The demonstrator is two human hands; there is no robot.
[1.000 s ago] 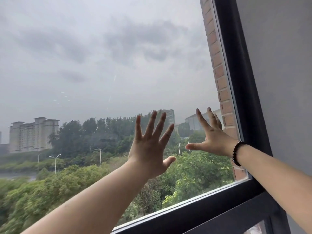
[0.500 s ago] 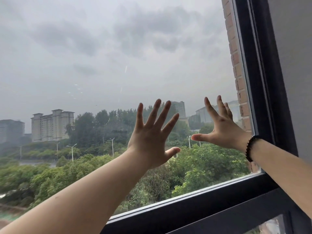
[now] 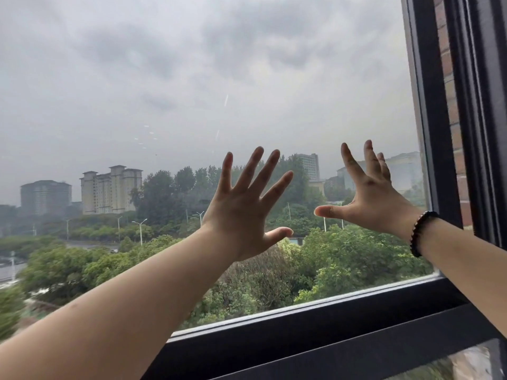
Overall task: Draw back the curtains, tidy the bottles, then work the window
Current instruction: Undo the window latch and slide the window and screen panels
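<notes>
- With both palms flat on the window pane (image 3: 192,91), you push a sash whose long axis runs 12 to 6; its dark right stile (image 3: 430,119) lies at 3 o'clock.
- Your right hand (image 3: 370,198), fingers spread, holding nothing, is nearer that stile; a beaded bracelet (image 3: 419,231) circles its wrist.
- Your left hand (image 3: 241,212), likewise splayed, sits mid-pane.
- Bottom rail (image 3: 301,333) at 6; nothing blocks the slide.

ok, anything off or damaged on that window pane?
Nothing broken. The glass carries a few pale streaks and specks above the left hand. Both the left hand and the right hand are spread open. The dark frame looks sound.
</notes>
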